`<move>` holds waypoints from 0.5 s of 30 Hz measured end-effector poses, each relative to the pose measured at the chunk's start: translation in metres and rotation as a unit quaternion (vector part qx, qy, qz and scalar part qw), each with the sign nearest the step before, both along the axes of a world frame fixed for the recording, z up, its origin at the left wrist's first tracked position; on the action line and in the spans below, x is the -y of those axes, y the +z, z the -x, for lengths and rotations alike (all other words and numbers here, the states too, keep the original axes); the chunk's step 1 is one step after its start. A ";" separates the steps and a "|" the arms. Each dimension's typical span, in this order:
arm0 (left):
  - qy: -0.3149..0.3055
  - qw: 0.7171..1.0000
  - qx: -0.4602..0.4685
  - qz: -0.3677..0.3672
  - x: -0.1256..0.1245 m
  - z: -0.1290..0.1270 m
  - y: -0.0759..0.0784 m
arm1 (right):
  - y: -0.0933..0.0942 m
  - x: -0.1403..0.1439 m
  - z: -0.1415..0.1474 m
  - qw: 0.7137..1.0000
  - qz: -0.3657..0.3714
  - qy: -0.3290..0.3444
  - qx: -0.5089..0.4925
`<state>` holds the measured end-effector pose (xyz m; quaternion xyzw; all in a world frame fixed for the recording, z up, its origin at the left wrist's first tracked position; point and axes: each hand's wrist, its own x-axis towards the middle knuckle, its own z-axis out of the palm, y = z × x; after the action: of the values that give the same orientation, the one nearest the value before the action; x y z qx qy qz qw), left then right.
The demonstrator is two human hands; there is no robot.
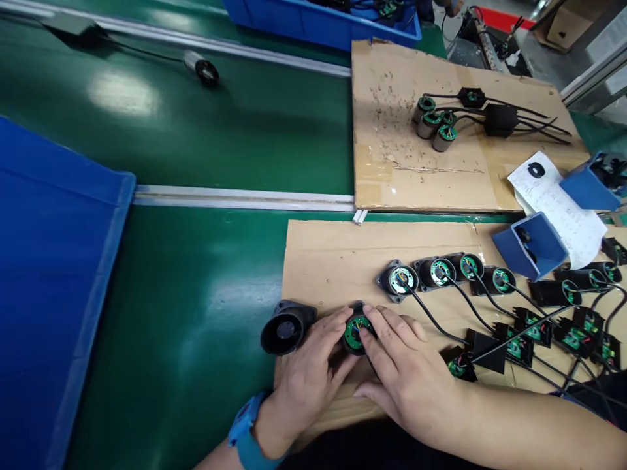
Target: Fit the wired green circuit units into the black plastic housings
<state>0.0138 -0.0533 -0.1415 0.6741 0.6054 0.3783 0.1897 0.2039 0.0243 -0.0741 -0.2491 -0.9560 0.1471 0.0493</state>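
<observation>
Near the front edge of a cardboard sheet [323, 248], a black round housing with a green circuit board [353, 336] stands between my hands, its board facing up. My left hand [311, 372] closes around its left side. From the right, my right hand [409, 365] grips the same housing, fingertips on its rim and at the board's edge; the thumb reaches low in front. Left of my left hand lies another black housing [287, 328] with a square flange, its open mouth toward me. My fingers hide much of the held housing's body and any cable.
To the right stand several black housings with boards [401, 279], cabled to black boxes [484, 349]. Small blue bins [531, 245] and a written paper [563, 202] lie beyond. More cabled cylinders [444, 138] sit on the far cardboard. A blue crate wall [63, 281] borders the left.
</observation>
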 end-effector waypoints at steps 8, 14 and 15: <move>0.011 0.999 0.022 -0.038 -0.001 -0.003 -0.006 | -0.008 -0.001 0.002 0.998 -0.050 -0.007 -0.032; -0.006 0.989 0.041 -0.139 -0.005 -0.013 -0.028 | -0.082 -0.007 -0.010 0.974 -0.177 0.031 -0.139; -0.005 0.988 0.024 -0.152 -0.008 -0.010 -0.038 | -0.101 -0.013 -0.009 0.967 -0.194 0.035 -0.162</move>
<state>0.0242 -0.0455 -0.1794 0.6886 0.5332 0.4808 0.1012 0.2133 0.0373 -0.1751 -0.1742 -0.9536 -0.0006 0.2455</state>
